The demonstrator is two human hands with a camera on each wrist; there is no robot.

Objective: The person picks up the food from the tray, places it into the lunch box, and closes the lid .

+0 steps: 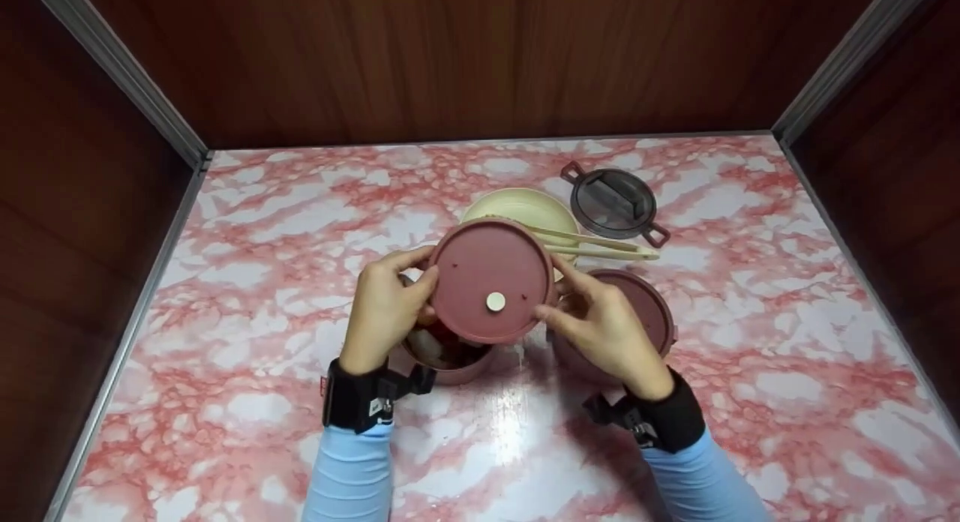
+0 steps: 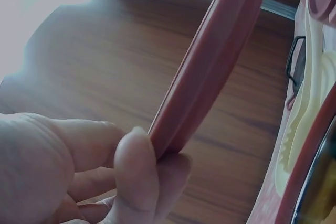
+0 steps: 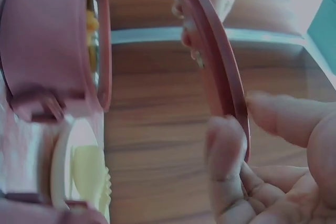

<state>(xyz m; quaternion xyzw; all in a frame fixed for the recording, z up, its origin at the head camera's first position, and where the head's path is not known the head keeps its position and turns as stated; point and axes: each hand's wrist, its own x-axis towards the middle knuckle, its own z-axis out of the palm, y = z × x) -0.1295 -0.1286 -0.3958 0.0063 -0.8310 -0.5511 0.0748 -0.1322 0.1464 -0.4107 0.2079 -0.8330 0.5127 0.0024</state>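
A round dusty-pink lid [image 1: 487,267] with a small cream disc on its face is held up by both hands, tilted toward the head camera. My left hand [image 1: 384,308] pinches its left rim between thumb and fingers. On the opposite rim, my right hand [image 1: 609,325] grips with thumb and fingers. Both wrist views show the lid [image 2: 210,61] nearly edge-on. Below it on the table stands a pink pot [image 1: 459,376], uncovered, with mixed contents partly hidden by the lid. In the right wrist view, the pot [image 3: 44,35] shows yellowish pieces inside its rim.
Close under my right hand is a second pink pot with a lid [image 1: 646,312]. Behind the held lid lie a cream plate [image 1: 514,199] and cream tongs [image 1: 607,247]. A dark two-handled lid [image 1: 613,207] lies at the back right. Wood-look walls [image 1: 480,57] enclose the marbled table [image 1: 262,282].
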